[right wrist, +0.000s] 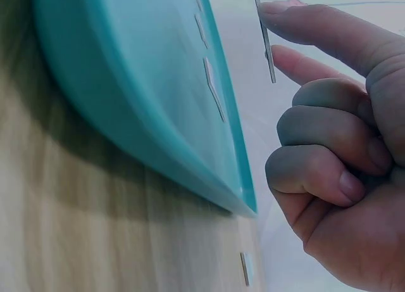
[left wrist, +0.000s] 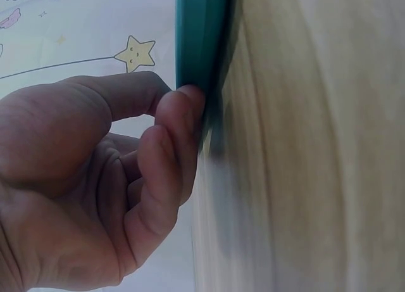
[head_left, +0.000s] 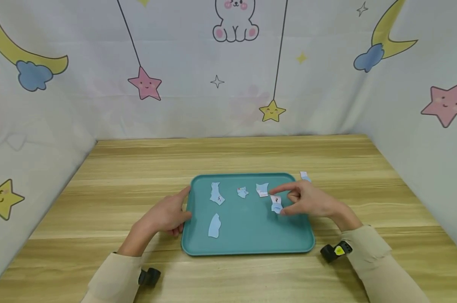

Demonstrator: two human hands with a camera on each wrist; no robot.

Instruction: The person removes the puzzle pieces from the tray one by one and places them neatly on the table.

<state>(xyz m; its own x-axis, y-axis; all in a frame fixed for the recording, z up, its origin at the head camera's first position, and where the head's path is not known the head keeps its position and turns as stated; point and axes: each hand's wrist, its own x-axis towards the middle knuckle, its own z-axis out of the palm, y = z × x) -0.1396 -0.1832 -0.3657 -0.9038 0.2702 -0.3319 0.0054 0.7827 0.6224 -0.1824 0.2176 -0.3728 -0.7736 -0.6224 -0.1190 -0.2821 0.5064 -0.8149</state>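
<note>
My right hand (head_left: pixel 307 199) pinches a small irregular flat piece (head_left: pixel 276 204), pale blue and pinkish with a dark mark, between thumb and index finger. In the right wrist view the held piece (right wrist: pixel 265 38) appears edge-on above the tray; the other fingers are curled. My left hand (head_left: pixel 167 214) holds the left rim of the teal tray (head_left: pixel 247 253) with its fingertips. On the tray lie an elongated piece (head_left: pixel 215 192), a small jagged piece (head_left: pixel 242 192), a squarish piece (head_left: pixel 262 190) and a curved plain blue piece (head_left: pixel 214 226).
Another piece (head_left: pixel 304 176), partly hidden by my right hand, lies on the wooden table (head_left: pixel 137 160) just beyond the tray's right side. A white cloth (head_left: pixel 186 113) printed with stars and moons surrounds the table at the back and sides.
</note>
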